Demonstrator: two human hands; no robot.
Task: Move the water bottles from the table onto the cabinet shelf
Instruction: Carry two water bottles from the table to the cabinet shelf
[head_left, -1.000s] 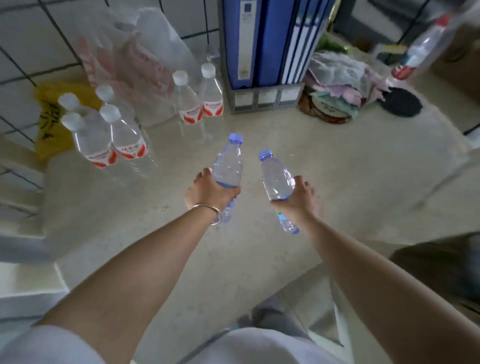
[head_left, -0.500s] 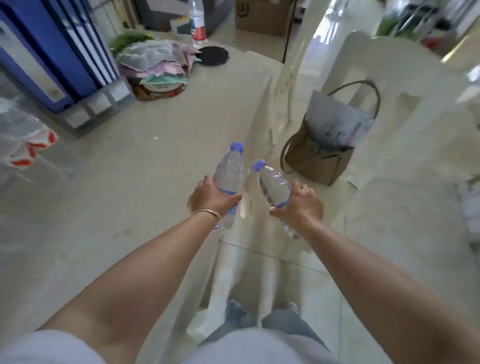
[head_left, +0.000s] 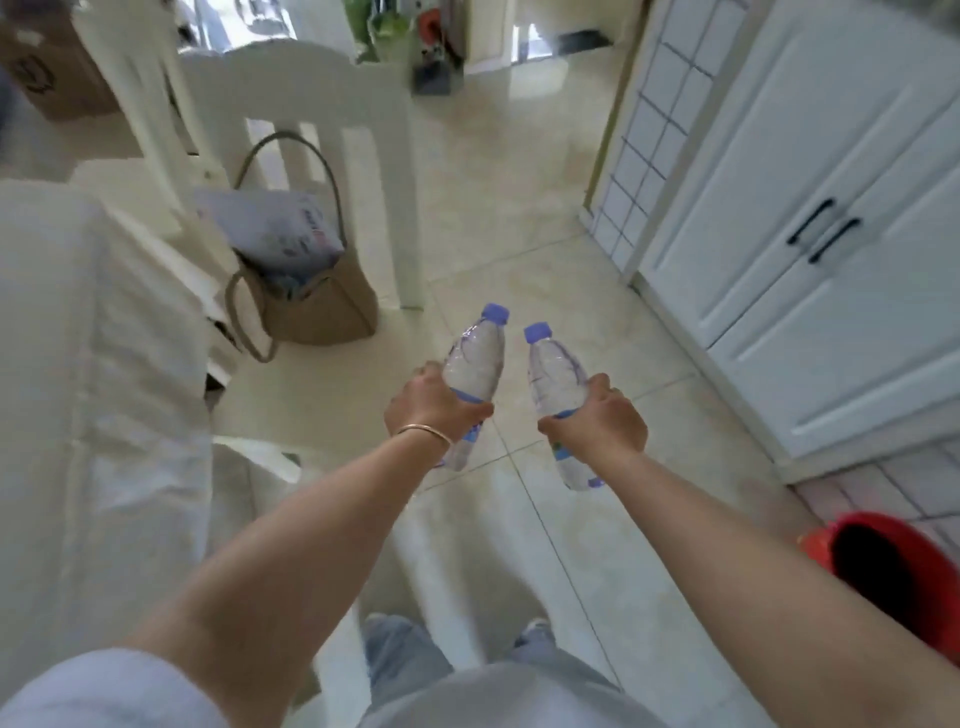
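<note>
Bottles: two clear plastic water bottles with blue caps, both carried in the air above the floor, caps tilted away from the person and leaning a little toward each other, close together but apart.
Left bottle (head_left: 475, 358): gripped round its middle by the left hand (head_left: 434, 408), fingers and thumb curled about the blue label band; a thin gold bangle (head_left: 423, 431) sits on that wrist.
Right bottle (head_left: 553, 379): gripped round its lower half by the right hand (head_left: 597, 421), fingers wrapped over the label; its base sticks out below the hand.
Labels: each bottle bears a blue band with a touch of green, mostly hidden by the fingers; the print is too blurred to read and no brand can be told.
Other writing: a white packet in the brown bag (head_left: 311, 301) shows faint coloured print, unreadable; the cardboard box (head_left: 49, 78) at upper left carries a dark mark, also unreadable.
Floor (head_left: 519, 218): glossy beige tiles with thin dark joints, catching bright reflections.
Cabinet (head_left: 810, 218): white panelled doors with two black bar handles, standing to the right, doors closed; a white gridded panel stands beside it.
Chair (head_left: 322, 104): white, slatted back, with the brown bag just in front of it.
Bucket (head_left: 893, 566): red, at the lower right edge.
Left edge: a pale, creased covering (head_left: 93, 364) fills that side.
</note>
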